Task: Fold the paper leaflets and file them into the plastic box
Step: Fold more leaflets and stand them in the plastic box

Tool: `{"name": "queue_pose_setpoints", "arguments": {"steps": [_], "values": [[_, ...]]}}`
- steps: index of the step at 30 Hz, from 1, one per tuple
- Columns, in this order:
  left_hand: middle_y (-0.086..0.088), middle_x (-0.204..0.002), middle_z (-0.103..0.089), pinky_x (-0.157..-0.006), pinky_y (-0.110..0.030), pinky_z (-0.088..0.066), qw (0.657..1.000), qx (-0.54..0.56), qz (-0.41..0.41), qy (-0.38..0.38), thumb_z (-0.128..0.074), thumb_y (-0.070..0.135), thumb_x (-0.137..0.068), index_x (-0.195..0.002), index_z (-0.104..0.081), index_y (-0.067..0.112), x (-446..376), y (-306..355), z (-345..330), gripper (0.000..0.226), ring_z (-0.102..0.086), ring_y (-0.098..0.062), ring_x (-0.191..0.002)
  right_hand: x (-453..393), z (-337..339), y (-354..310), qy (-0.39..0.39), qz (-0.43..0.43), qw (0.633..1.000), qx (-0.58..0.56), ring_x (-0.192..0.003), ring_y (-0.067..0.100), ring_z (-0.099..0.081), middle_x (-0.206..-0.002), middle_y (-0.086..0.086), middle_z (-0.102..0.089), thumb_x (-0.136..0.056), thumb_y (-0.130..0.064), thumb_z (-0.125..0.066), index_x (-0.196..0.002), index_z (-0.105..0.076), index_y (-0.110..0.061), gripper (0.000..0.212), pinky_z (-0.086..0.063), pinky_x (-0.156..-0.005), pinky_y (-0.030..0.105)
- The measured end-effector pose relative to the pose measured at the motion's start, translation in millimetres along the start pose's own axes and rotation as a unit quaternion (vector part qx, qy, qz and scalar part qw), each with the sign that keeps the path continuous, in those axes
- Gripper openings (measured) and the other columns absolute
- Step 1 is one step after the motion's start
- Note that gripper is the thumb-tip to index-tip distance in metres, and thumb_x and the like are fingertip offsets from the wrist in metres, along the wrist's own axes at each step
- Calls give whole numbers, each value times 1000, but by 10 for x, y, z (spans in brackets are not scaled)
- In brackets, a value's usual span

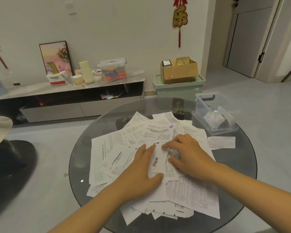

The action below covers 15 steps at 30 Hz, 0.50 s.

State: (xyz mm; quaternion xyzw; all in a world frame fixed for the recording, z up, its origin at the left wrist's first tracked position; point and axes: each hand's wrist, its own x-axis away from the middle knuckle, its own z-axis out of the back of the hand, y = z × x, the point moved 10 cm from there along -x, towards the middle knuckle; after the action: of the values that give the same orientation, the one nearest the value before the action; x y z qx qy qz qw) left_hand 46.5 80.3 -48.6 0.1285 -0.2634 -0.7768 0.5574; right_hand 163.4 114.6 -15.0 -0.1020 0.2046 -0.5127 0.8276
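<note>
A heap of white printed paper leaflets (123,145) covers the round glass table (242,167). My left hand (139,174) lies flat on a narrow leaflet with a barcode (156,161) in the middle of the heap, fingers straight, thumb along its lower edge. My right hand (190,153) presses down on the same leaflet from the right, fingertips at its top edge, fingers slightly bent. The clear plastic box (213,113) stands open at the table's far right with a few folded papers inside. One folded leaflet (223,142) lies alone beside the box.
A dark round seat (12,167) stands left of the table. Behind are a low TV cabinet (71,96) with boxes and a framed picture, and a green bin (178,89) carrying a cardboard box. Grey floor surrounds the table.
</note>
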Motion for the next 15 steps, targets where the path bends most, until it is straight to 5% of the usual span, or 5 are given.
{"name": "queue_pose_setpoints", "arguments": {"steps": [9, 15], "values": [[18, -155, -5, -115, -27, -25, 996, 38, -77, 2, -53, 29, -88, -145, -4, 46, -98, 182, -79, 77, -20, 1, -140, 89, 51, 15, -36, 13, 999, -6, -102, 4, -29, -104, -16, -39, -85, -44, -62, -115, -61, -41, 30, -25, -91, 19], [20, -144, -30, -94, 1, -30, 989, 129, -73, 7, -58, 23, -85, -134, -14, 53, -115, 284, -46, 72, -35, 22, -121, 147, 63, -28, -46, 35, 998, -15, -103, 2, -29, -107, -17, -46, -90, -36, -58, -108, -68, -37, 21, -24, -94, 19]]}}
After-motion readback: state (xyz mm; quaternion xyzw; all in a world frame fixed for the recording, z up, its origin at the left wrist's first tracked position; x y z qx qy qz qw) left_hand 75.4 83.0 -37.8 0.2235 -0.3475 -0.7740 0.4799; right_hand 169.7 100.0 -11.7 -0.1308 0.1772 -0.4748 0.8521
